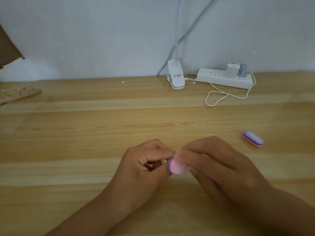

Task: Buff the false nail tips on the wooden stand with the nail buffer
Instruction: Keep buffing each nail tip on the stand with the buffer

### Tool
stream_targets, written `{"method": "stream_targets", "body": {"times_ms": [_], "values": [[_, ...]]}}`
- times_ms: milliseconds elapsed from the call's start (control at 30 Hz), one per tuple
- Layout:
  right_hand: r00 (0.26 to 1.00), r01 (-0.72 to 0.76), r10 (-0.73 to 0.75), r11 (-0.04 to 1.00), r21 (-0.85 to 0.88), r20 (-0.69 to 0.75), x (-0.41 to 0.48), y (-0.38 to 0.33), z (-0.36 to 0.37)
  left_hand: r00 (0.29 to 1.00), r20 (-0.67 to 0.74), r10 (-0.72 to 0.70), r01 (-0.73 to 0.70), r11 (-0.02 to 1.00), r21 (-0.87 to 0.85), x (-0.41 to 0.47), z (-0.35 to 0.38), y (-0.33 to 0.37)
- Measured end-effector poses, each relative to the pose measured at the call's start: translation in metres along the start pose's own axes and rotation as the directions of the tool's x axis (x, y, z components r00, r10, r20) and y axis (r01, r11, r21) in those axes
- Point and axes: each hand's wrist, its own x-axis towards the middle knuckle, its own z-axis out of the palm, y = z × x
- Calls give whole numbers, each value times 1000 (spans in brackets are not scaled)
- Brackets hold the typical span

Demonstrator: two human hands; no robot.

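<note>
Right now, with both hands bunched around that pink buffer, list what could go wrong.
The left hand pinches against the buffer in the right hand; what it holds is hidden, and something small could flick away or fingertips get rubbed. The wooden stand sits far at the view's left edge; a blind reach might knock it.

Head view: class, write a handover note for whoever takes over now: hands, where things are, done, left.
Left hand pinches a small pale piece, probably a nail tip, mostly hidden. Right hand holds the nail buffer at it. Wooden stand with more tips lies at the table's far left; a spare buffer lies to the right. Buffing under way; how many are finished cannot be told.
</note>
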Motion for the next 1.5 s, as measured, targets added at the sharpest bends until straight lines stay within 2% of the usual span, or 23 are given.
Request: {"method": "stream_targets", "body": {"times_ms": [67, 167, 267, 400, 533, 600, 667, 767, 900, 1033, 1200, 1333, 1400, 1500], "values": [[1000, 11, -11, 999, -36, 1, 1, 1, -3, 999, 22, -27, 28, 998, -50, 1, 0, 0], [998, -47, 44, 996, -80, -34, 4, 8, -11, 996, 60, -69, 76, 989, -126, 3, 0, 0], [999, -6, 5, 999, -34, -39, 3, 0, -5, 991, 76, -113, 127, 971, -203, 2, 0, 1], [999, -9, 3, 994, -112, -48, 6, 5, -11, 986, 92, -138, 155, 962, -223, 1, 0, 1], [999, -5, 5, 1000, 4, -46, 5, 0, -8, 981, 95, -169, 189, 943, -275, 2, 2, 1], [999, 8, -9, 999, -37, -30, 4, 2, -7, 978, 105, -179, 202, 938, -282, 2, 2, 1], [998, -46, 42, 993, -106, -45, 4, 12, -12, 972, 120, -203, 231, 921, -313, 1, 0, 1], [985, -133, 127, 990, -46, -113, 6, 14, -15, 962, 136, -235, 269, 896, -354, 2, -1, 1], [996, -22, 24, 999, 26, -86, 5, -1, -7, 956, 185, -227, 278, 900, -335, 2, 1, 2], [991, -79, 73, 995, -56, -113, 5, 7, -11, 944, 216, -251, 315, 883, -347, 1, -3, 2], [992, 27, -18, 997, 73, -122, 1, -3, -3, 931, 258, -258, 342, 861, -377, -1, -4, 0], [990, -37, 27, 997, -69, -137, 2, 9, -7, 930, 275, -243, 335, 870, -362, 0, -5, 1], [986, -8, 3, 1000, -28, -165, 1, 4, -6, 929, 283, -239, 334, 872, -359, 0, -4, 0], [991, 61, -58, 998, 22, -122, -5, -2, 1, 925, 285, -251, 347, 865, -363, -1, -2, 0]]}}
